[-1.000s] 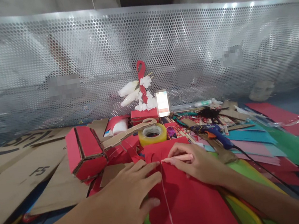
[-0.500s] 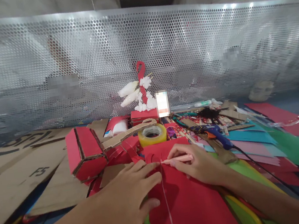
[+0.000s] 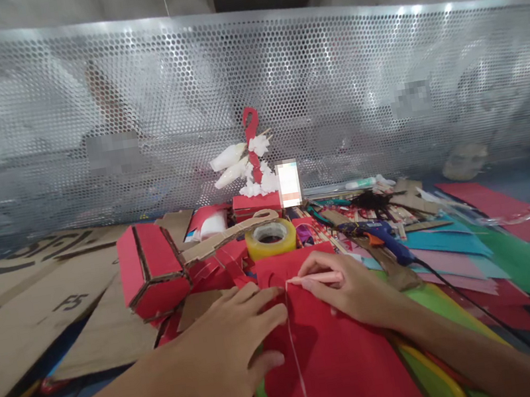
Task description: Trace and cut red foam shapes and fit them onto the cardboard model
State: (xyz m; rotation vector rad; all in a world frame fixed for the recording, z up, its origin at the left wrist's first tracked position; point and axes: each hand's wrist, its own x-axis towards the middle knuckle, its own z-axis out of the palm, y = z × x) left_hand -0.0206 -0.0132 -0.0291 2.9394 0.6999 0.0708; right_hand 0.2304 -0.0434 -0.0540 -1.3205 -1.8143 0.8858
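Observation:
My left hand (image 3: 229,352) lies flat with fingers spread on the left edge of a red paper sheet (image 3: 341,361), pressing it down. My right hand (image 3: 355,291) is closed on a thin pink tool (image 3: 315,280), whose tip touches the far end of a pale line (image 3: 295,348) running down the sheet. The line reaches from the tool's tip toward me. Under the red sheet lie green and yellow sheets (image 3: 435,386).
Behind the hands stand a yellow tape roll (image 3: 270,238), a red cardboard box (image 3: 151,269) and a blue glue gun (image 3: 381,234) with its cord. Coloured paper sheets (image 3: 454,249) spread to the right, cardboard (image 3: 35,308) to the left. A perforated metal screen (image 3: 249,100) closes the back.

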